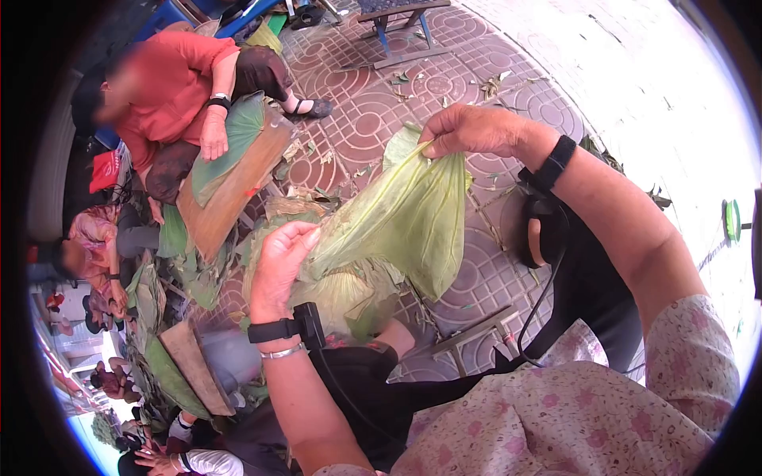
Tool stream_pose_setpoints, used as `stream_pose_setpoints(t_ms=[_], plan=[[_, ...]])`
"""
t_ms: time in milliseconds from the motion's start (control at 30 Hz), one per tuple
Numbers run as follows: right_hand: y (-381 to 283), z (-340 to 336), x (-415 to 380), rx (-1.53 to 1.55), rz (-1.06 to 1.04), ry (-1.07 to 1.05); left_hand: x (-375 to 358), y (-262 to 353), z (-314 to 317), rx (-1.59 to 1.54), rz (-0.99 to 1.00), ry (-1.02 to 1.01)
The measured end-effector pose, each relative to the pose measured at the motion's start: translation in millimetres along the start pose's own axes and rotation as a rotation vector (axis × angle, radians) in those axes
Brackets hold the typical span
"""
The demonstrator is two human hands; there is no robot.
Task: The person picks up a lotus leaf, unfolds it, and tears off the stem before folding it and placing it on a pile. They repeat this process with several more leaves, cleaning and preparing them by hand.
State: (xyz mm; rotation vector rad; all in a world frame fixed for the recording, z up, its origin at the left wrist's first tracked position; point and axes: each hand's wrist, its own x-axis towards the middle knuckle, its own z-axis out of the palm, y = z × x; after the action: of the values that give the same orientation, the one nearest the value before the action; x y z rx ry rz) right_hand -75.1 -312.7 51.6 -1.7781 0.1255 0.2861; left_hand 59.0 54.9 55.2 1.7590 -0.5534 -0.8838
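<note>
A large pale green leaf (pixel 409 218) with raised veins hangs stretched between my two hands. My right hand (pixel 468 131) pinches its upper edge between thumb and fingers. At the leaf's left end, my left hand (pixel 282 258) has thumb and fingertips pressed together on the edge. The leaf's lower part droops in folds on the right side. Below it, more pale leaves (pixel 349 297) lie over my lap area, partly hidden by the held leaf and my left hand.
A person in red (pixel 178 87) sits at the upper left, one hand on leaves over a wooden board (pixel 234 198). More people sit along the left edge. A low stool (pixel 403 16) stands at the top. Leaf scraps lie on the patterned paving (pixel 365 127). Another board (pixel 190 369) is at lower left.
</note>
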Motion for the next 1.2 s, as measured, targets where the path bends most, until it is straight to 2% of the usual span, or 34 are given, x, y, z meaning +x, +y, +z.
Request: stream_pose_setpoints(t_ms=[200, 400, 500, 600, 700, 733, 833, 933, 1033, 1133, 1200], plan=[[5.4, -7.6, 1.7, 0.098, 0.011, 0.068, -6.4, 12.1, -2.8, -0.095, -0.030, 0.141], [9.8, -11.1, 3.5, 0.169, 0.000, 0.133, -1.6, -16.0, -19.9, -0.071, -0.042, 0.120], [6.6, -9.3, 1.6, 0.221, 0.018, 0.177, 2.4, -21.3, -25.3, -0.269, -0.033, 0.229], [4.0, -4.4, 0.5, 0.255, 0.034, 0.200, 9.5, -20.8, -15.8, -0.485, 0.107, 0.376], [7.7, 0.2, 3.7, 0.236, -0.004, 0.205, 23.2, -27.7, -5.5, -0.491, 0.301, 0.541], [7.8, 2.9, 3.5, 0.235, -0.009, 0.207, 26.8, -28.9, -4.0, -0.402, 0.313, 0.642], [9.0, 6.4, 4.2, 0.221, -0.048, 0.221, 17.4, -14.6, 4.4, -0.292, 0.190, 0.779], [7.4, 8.4, 3.0, 0.182, -0.087, 0.243, 20.9, -21.5, 1.0, -0.353, 0.274, 0.802], [11.2, 7.8, 5.9, 0.117, -0.128, 0.277, 23.5, -23.5, 0.5, -0.500, 0.266, 0.769], [15.9, 8.7, 7.4, 0.071, -0.125, 0.334, 25.0, -19.1, 4.6, -0.559, 0.285, 0.782], [17.5, 7.6, 7.9, 0.063, -0.106, 0.359, 22.8, -18.6, 3.6, -0.520, 0.301, 0.715]])
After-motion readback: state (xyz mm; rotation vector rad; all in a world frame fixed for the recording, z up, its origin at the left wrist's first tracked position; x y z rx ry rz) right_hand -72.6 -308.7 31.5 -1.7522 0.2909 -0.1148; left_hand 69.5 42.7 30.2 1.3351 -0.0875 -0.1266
